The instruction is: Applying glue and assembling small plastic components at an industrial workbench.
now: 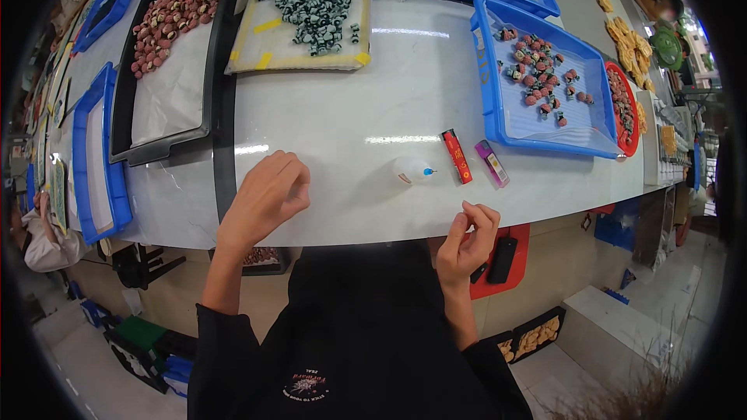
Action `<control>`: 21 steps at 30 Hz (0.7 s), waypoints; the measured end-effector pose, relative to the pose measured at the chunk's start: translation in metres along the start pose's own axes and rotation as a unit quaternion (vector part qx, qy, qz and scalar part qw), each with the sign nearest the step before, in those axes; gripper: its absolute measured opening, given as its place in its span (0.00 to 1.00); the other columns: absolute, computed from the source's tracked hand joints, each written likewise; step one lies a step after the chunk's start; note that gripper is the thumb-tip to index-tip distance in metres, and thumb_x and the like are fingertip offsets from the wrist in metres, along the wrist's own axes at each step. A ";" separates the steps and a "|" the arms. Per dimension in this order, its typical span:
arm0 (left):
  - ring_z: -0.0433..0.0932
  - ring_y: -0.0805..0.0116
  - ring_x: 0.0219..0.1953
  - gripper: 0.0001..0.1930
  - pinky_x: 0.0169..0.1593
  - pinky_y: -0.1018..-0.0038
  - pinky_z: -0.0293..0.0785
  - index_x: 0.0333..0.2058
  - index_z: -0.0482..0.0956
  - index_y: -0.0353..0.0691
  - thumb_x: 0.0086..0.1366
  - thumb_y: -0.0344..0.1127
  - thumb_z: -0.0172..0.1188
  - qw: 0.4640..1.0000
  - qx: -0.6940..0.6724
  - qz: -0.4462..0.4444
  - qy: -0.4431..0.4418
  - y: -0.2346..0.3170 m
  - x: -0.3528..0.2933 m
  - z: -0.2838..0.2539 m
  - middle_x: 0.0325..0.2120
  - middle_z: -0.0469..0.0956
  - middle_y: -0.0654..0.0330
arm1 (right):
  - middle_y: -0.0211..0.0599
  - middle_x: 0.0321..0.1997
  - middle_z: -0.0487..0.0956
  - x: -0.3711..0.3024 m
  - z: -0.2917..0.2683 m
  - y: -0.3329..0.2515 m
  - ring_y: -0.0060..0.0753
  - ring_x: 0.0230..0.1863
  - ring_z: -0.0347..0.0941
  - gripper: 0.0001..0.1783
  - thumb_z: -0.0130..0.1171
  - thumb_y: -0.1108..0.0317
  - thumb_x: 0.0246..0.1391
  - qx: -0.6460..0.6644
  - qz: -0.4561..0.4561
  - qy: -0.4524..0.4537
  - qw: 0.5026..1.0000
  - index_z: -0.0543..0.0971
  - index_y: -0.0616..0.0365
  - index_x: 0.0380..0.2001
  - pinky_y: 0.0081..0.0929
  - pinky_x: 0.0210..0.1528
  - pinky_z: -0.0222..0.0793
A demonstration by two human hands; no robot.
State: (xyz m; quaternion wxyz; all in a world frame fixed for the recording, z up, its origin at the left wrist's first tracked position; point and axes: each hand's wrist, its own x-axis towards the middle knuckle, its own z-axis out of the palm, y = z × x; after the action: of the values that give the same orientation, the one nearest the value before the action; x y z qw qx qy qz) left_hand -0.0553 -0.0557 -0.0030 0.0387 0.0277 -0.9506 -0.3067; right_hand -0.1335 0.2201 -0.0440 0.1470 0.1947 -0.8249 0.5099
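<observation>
My left hand (269, 196) rests on the white table with its fingers curled into a loose fist; whatever may be inside it is hidden. Just over the front edge of the table, my right hand (470, 243) is held with thumb and bent fingers drawn together, and nothing shows in it. Between the two hands stands a small white squeeze bottle (408, 172) with a blue needle tip. To its right lie a red tube-shaped stick (457, 157) and a purple lighter-shaped item (492, 164), both nearer my right hand.
A blue tray (545, 136) at right holds small red-and-green figures. Beyond my left hand are a black tray (167, 148) of reddish pieces and a yellow-taped board (311, 64) of green pieces. A red stool (510, 280) bearing a dark phone-like object stands below the table.
</observation>
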 end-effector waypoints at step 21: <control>0.62 0.57 0.55 0.25 0.57 0.62 0.67 0.47 0.62 0.37 0.49 0.16 0.51 0.940 -0.223 -0.171 0.196 0.055 -0.027 0.038 0.52 0.56 0.51 | 0.38 0.41 0.68 -0.005 0.001 0.001 0.23 0.34 0.62 0.11 0.48 0.84 0.53 0.022 0.013 0.000 1.000 0.74 0.67 0.40 0.17 0.33 0.60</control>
State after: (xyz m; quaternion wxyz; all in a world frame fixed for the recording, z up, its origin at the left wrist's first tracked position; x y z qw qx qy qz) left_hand -0.0336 0.0130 -0.0035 0.1767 0.2399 -0.8125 -0.5011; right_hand -0.1298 0.2201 -0.0472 0.1357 0.1873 -0.8160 0.5298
